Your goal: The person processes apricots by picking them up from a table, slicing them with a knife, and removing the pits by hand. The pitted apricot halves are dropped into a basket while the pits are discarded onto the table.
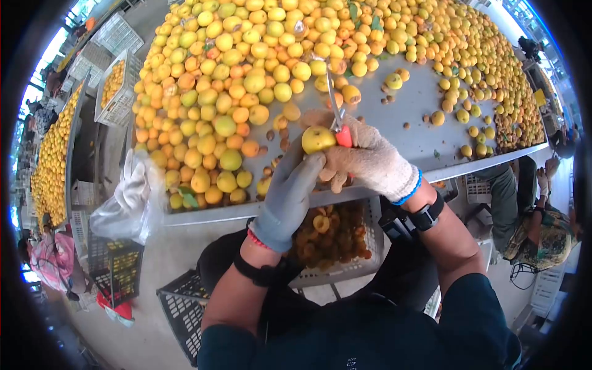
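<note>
My left hand (287,194), in a grey glove, holds a yellow fruit (318,140) above the table's front edge. My right hand (364,151), in a cream knitted glove, is closed on a knife with a red handle (344,137). The knife's blade (331,86) points up and away, past the fruit. Both hands meet around the fruit, and the right fingers are partly hidden behind it. Beyond them, a large pile of yellow and orange fruit (228,86) lies on the metal table (394,117).
Below my hands, a crate (364,265) holds brownish fruit pieces. A plastic bag with a glove (131,197) hangs at the table's left corner. Black crates (182,308) stand on the floor at left. A person (542,234) sits at right, another person (55,259) is at far left.
</note>
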A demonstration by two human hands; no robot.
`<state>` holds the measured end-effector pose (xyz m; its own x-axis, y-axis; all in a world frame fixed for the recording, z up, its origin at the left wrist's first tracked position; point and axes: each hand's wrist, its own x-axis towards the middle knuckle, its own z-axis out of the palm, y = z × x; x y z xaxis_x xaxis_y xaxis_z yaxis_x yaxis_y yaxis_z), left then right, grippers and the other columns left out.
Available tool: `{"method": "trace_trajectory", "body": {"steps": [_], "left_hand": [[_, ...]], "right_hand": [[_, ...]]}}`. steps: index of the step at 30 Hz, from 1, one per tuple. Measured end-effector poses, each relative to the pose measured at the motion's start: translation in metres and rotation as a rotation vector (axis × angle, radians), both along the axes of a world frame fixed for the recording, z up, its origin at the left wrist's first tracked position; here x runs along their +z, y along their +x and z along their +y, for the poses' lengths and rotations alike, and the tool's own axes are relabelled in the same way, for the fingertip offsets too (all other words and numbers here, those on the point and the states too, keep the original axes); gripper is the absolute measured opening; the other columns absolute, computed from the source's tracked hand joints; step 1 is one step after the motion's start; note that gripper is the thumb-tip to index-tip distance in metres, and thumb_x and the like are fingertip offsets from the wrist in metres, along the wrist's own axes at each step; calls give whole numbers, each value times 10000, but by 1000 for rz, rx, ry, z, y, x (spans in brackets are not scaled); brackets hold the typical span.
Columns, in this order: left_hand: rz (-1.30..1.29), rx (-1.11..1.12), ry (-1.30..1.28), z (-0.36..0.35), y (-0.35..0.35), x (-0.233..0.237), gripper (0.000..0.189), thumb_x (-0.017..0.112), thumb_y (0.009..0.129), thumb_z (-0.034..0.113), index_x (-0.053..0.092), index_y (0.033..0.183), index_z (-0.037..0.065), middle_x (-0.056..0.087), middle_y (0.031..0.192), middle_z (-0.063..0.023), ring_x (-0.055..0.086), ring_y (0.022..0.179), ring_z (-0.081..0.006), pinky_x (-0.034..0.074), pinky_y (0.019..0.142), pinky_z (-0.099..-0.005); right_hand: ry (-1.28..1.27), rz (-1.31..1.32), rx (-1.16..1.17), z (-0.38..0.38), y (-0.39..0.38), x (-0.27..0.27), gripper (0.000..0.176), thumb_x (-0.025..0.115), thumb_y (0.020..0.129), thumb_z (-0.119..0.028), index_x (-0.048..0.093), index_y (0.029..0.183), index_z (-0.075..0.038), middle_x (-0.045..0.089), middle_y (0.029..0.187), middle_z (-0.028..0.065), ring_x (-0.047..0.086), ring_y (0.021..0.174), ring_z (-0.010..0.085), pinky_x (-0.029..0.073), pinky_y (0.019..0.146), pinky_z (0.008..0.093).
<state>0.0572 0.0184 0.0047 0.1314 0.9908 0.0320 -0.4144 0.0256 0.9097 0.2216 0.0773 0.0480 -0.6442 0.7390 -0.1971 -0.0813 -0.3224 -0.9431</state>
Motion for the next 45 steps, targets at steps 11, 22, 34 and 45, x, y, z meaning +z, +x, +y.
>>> {"method": "trace_trajectory", "body": {"steps": [11,22,34,45], "left_hand": [[325,206,193,5,-17,4,544,563,915,-30,399,1434,-26,467,1410,-154,525,1252,-232,435,1075,-369],[-198,122,-54,0,-17,24,669,476,930,123,244,1546,5,434,1467,-277,507,1319,-420,414,1114,-506],[375,182,273,8,-30,12,593,430,921,-4,310,1500,-40,504,1410,-231,525,1314,-386,432,1112,-487],[381,207,267,0,-31,20,594,453,909,-20,319,1486,-75,534,1373,-251,568,1266,-386,423,1118,-481]], "right_hand": [[808,-817,-412,-23,32,27,234,659,874,-82,672,1095,-6,633,794,56,572,738,89,487,688,265],[35,-126,37,-47,3,-19,203,682,938,-231,657,1005,-41,582,754,-26,504,669,61,436,586,254],[-381,-213,204,-40,18,1,281,706,920,-356,709,942,-76,528,645,-53,453,553,36,331,466,218],[-460,-174,321,-33,20,8,366,713,915,-395,697,1089,-73,573,722,-36,471,579,39,352,486,195]]}}
